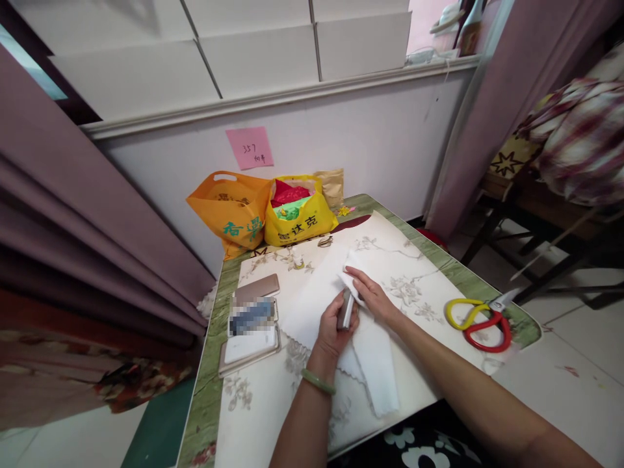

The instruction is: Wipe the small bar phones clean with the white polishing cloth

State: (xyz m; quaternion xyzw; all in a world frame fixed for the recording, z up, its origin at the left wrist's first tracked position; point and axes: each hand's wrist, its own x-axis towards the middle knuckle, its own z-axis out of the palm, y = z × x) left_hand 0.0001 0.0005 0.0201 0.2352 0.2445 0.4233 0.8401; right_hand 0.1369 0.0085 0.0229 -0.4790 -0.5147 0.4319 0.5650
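My left hand [337, 325], with a pale green bangle below it, is closed around a slim, dark phone [346, 309] with a light edge, tilted upright above the table. My right hand [371, 294] presses a fold of white cloth [345, 281] against the upper end of the phone, fingers together. More of the white cloth [380, 370], with zigzag-cut edges, lies spread beneath both hands. To the left, several phones [251, 344] lie in a column, one of them blurred out; the uppermost [258, 288] is rose-gold.
Scissors [480, 323] with one yellow and one red handle lie near the table's right edge. An orange bag [234, 208], a yellow bag [299, 218] with packets inside and a brown pouch [331, 186] stand at the back, before the wall. A patterned cover [414, 260] lies on the table.
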